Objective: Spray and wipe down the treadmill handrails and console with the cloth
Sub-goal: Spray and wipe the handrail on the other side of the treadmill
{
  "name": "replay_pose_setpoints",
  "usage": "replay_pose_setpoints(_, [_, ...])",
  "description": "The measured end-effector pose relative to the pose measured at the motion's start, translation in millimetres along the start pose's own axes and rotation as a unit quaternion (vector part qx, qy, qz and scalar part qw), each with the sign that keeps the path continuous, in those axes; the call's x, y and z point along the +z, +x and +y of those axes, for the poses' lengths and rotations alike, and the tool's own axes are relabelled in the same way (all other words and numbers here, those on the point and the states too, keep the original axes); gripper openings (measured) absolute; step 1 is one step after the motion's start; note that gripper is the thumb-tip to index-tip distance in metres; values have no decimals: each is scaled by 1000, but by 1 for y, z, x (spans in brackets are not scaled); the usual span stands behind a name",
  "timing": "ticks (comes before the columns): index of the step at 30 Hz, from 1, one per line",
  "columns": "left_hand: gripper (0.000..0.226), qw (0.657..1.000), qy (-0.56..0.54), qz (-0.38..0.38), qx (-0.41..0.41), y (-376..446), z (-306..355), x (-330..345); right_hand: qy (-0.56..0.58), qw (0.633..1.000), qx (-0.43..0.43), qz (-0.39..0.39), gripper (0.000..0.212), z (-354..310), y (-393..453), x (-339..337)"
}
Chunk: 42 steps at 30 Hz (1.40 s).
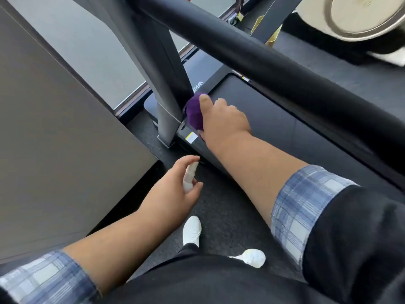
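Your right hand has the purple cloth bunched against the base of the treadmill upright; left hand grips the spray bottle below it. Flatten that cloth out, you'll cover more of the post.

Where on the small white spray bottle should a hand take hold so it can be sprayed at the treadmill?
Grip the spray bottle round its slim body, coming from the side, as the left hand does now: fingers wrapped about the barrel, nozzle end left free and pointing forward toward the treadmill base. Its narrow cylinder suits a wrap.
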<state>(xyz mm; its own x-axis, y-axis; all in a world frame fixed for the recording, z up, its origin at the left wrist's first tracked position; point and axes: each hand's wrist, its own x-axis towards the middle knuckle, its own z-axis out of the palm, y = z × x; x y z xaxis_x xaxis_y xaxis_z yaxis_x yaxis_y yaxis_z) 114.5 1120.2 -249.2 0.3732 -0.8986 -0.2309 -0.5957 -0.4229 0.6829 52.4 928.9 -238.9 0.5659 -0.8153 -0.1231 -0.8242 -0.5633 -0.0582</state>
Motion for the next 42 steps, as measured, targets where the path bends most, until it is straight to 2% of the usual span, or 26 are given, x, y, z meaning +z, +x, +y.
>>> replay_pose_setpoints(6, [55,999,-25,-15,35,15,13,-6,15,999,51,-11,74,52,-68,-14])
replay_pose_setpoints(9, [55,998,-41,-15,38,20,7,-15,18,998,60,-7,71,58,-82,-17])
replay_pose_setpoints(16, [55,999,-33,-21,28,12,-33,-36,-31,999,34,5,76,-3,-14,-5])
replay_pose_setpoints(20, [55,999,-37,-18,36,16,-41,-41,-37,998,47,11,80,-35,28,4])
replay_pose_setpoints(24, [58,997,-43,-17,60,31,-33,-41,-10,999,43,-12,88,-23,20,-1])
replay_pose_setpoints(28, [59,993,-46,-52,94,47,-15,-43,29,994,99,-33,81,6,-18,-16])
replay_pose_setpoints(32, [59,990,-33,-72,119,54,-13,-49,11,993,114,-24,80,18,-47,-19])
replay_pose_setpoints(38, [55,989,-34,-86,115,50,-36,-70,15,998,66,-19,84,-25,10,-12])
replay_pose_setpoints(42, [55,989,-31,-75,124,53,-33,-77,15,997,71,-12,91,-39,30,-9])
